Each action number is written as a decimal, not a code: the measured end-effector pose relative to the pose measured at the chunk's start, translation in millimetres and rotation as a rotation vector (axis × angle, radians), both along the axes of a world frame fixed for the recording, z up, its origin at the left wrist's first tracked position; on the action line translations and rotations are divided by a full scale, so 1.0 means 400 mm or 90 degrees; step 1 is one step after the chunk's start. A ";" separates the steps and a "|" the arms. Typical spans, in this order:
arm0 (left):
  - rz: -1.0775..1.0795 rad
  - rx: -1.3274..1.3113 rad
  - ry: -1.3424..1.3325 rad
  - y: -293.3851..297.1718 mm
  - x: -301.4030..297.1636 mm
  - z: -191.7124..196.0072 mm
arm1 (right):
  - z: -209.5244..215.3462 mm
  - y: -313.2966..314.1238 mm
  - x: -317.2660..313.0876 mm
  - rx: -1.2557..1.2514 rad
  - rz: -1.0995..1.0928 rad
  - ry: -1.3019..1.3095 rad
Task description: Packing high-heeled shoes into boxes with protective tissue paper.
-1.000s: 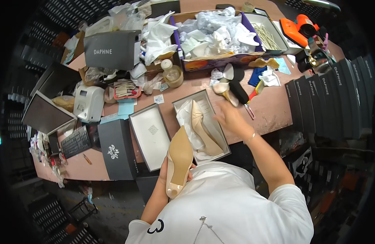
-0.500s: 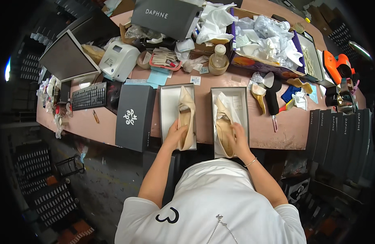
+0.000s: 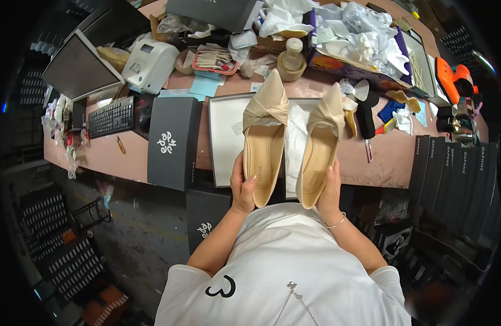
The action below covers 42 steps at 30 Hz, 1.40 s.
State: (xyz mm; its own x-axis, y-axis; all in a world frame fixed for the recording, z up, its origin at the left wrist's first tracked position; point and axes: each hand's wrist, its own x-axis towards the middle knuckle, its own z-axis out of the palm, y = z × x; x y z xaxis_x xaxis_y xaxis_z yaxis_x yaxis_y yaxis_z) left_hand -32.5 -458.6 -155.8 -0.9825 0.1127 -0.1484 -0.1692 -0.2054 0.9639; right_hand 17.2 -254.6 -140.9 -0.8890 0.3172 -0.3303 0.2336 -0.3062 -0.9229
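A beige pointed-toe shoe [image 3: 265, 138] with a twisted band over its toe is gripped at the heel by my left hand [image 3: 243, 185]. Its mate, another beige shoe [image 3: 320, 144], is held at the heel in my right hand [image 3: 330, 189]. Both toes point away from me and the tan insoles face up. Beneath the left shoe lies an open grey shoebox part [image 3: 223, 142] with a pale inside. A second open shoebox part [image 3: 292, 191], holding white tissue paper [image 3: 295, 133], is partly hidden under the shoes.
Left of the boxes lies a closed dark shoebox [image 3: 174, 142]; beyond are a keyboard [image 3: 111, 117], monitor [image 3: 82, 66] and white label printer [image 3: 148, 66]. A purple carton [image 3: 345, 66] of crumpled paper stands at the back. Several dark shoeboxes [image 3: 451, 168] line the right edge.
Both shoes have been lifted out of the open boxes toward me and now tilt upward side by side. My hands have shifted to their heels, and the view has moved slightly.
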 end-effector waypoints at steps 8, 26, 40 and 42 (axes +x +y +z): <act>-0.005 -0.010 0.003 0.061 0.032 0.042 | 0.036 -0.038 -0.013 0.100 0.077 0.084; 0.004 -0.084 0.030 0.059 0.044 0.048 | 0.026 -0.029 -0.004 0.108 0.083 0.078; -0.444 0.752 -0.554 0.039 -0.016 0.007 | 0.009 0.075 0.007 -0.716 0.341 -0.130; -0.428 0.755 -0.577 0.075 0.005 0.024 | 0.016 0.052 0.009 -0.779 0.334 -0.110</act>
State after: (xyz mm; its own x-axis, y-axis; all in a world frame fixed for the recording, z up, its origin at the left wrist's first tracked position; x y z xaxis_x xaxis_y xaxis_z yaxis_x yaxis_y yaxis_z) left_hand -30.5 -428.6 -146.0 -0.3576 0.9235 -0.1390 -0.9180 -0.3749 -0.1291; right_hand 20.9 -233.7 -134.5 -0.7318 -0.6238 -0.2745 0.6620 -0.7463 -0.0691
